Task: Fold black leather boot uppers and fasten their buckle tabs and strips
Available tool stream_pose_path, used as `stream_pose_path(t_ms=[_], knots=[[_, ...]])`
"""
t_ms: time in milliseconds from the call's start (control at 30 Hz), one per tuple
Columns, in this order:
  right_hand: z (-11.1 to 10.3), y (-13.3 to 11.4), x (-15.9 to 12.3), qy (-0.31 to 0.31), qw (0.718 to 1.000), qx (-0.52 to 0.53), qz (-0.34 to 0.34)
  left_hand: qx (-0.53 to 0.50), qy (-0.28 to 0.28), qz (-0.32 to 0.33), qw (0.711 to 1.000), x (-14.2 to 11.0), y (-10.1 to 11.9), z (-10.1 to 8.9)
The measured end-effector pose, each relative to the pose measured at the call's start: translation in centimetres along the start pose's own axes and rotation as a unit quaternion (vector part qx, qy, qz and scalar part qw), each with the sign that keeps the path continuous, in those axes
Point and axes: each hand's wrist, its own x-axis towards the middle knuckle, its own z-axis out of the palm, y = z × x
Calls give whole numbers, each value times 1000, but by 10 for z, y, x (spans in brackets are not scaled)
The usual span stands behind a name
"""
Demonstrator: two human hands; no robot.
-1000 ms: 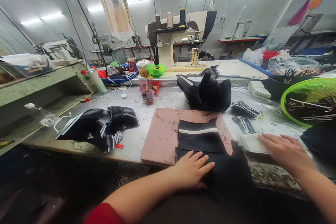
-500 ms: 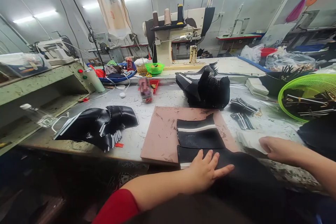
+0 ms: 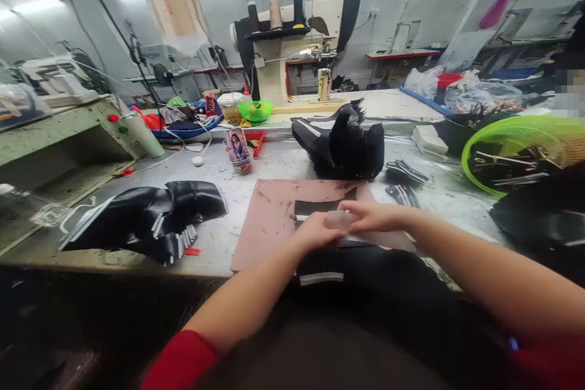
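Note:
My left hand (image 3: 317,230) and my right hand (image 3: 372,217) meet over a pinkish board (image 3: 262,219). Between their fingers is a thin whitish piece (image 3: 339,218), paper-like and slightly blurred; both hands pinch it. A longer pale sheet (image 3: 393,240) shows beneath my right hand. Under the hands lies a black panel (image 3: 311,207) with a white stripe, partly covered. Nearer to me, more black material (image 3: 365,274) hangs over the board's front edge, with a white strip (image 3: 321,279) on it.
A bent stack of black pieces (image 3: 347,146) stands behind the board, and glossy black pieces (image 3: 141,216) lie at left. Bundled strips (image 3: 404,173) and a green basket (image 3: 470,161) are at right. A sewing machine (image 3: 274,73) stands at the back.
My right hand has come from the white stack at right to over the board, bringing a whitish piece. My left hand has lifted off the black material and joined it. The view has shifted slightly.

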Motion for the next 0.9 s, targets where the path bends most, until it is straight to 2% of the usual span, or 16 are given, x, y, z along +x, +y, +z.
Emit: stream_pose_path(t_ms=[67, 167, 267, 367, 500, 633, 767, 900], knots=[[17, 25, 4, -7, 997, 62, 51, -7, -6, -36, 999, 3, -13, 1], [36, 58, -12, 20, 987, 118, 110, 8, -6, -48, 999, 6, -29, 1], [47, 73, -34, 50, 979, 145, 133, 29, -8, -42, 999, 8, -35, -1], [54, 76, -46, 68, 969, 180, 154, 40, -18, -35, 998, 8, -37, -4], [56, 74, -45, 109, 958, 190, 186, 56, -34, -34, 997, 10, -36, -6], [53, 67, -40, 126, 958, 132, 220, 117, 5, -9, 993, 7, -33, -10], [48, 64, -41, 102, 968, 98, 209, 188, 35, 64, 979, -2, -30, -15], [44, 64, -44, 99, 974, 108, 175, 277, 51, 69, 957, -9, -29, -14]])
